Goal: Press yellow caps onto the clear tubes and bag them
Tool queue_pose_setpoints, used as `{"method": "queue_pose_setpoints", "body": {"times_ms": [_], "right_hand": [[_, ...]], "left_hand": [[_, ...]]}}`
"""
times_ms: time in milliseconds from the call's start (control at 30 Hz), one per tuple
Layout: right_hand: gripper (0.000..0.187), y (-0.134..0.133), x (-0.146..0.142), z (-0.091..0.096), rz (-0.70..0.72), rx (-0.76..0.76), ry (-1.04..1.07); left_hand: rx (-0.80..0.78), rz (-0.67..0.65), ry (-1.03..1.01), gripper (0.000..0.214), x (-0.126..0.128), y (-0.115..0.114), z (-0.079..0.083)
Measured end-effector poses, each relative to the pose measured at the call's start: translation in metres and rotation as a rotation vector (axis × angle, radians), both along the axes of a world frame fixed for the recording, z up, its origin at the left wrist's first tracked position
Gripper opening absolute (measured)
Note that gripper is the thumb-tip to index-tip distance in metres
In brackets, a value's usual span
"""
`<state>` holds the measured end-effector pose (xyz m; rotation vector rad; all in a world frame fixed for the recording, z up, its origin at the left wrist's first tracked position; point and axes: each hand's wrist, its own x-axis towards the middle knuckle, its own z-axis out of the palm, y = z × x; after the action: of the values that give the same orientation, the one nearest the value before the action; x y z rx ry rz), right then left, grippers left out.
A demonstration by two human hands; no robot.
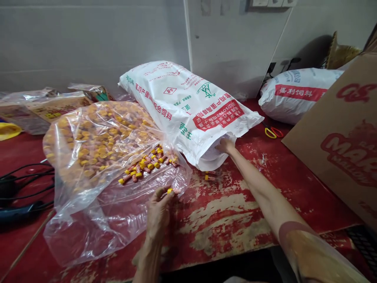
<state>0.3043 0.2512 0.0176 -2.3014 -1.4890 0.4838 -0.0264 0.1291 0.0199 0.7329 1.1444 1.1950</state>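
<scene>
My left hand (159,210) rests at the edge of a big clear plastic bag (97,165) full of small pink pieces with yellow caps (141,167). Its fingers pinch one such yellow-capped piece (170,191). My right hand (225,146) reaches forward into the open mouth of a white woven sack (188,106) printed in red and green; its fingers are hidden inside. A couple of loose pieces (209,176) lie on the worn red table (224,212) just below the sack's mouth.
A brown cardboard box (341,133) stands at the right. A second white sack (294,94) lies behind it, with yellow-and-red scissors (272,131) nearby. Black cables (23,188) lie at the left edge. More plastic-wrapped packs (44,104) sit at the back left.
</scene>
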Motion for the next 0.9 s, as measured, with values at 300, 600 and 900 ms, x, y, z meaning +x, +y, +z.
{"method": "queue_pose_setpoints", "body": {"times_ms": [300,600,900], "right_hand": [[0.039,-0.109,-0.016,0.007,0.187,0.294,0.303],[0.033,-0.211,-0.071,0.014,0.682,0.279,0.396],[0.03,-0.222,-0.084,0.009,0.751,0.273,0.261]], "left_hand": [[-0.061,-0.021,-0.3,0.039,0.036,-0.051,-0.005],[0.005,-0.029,-0.292,0.038,0.061,-0.081,0.001],[0.025,-0.011,-0.255,0.036,0.065,-0.095,-0.013]]}}
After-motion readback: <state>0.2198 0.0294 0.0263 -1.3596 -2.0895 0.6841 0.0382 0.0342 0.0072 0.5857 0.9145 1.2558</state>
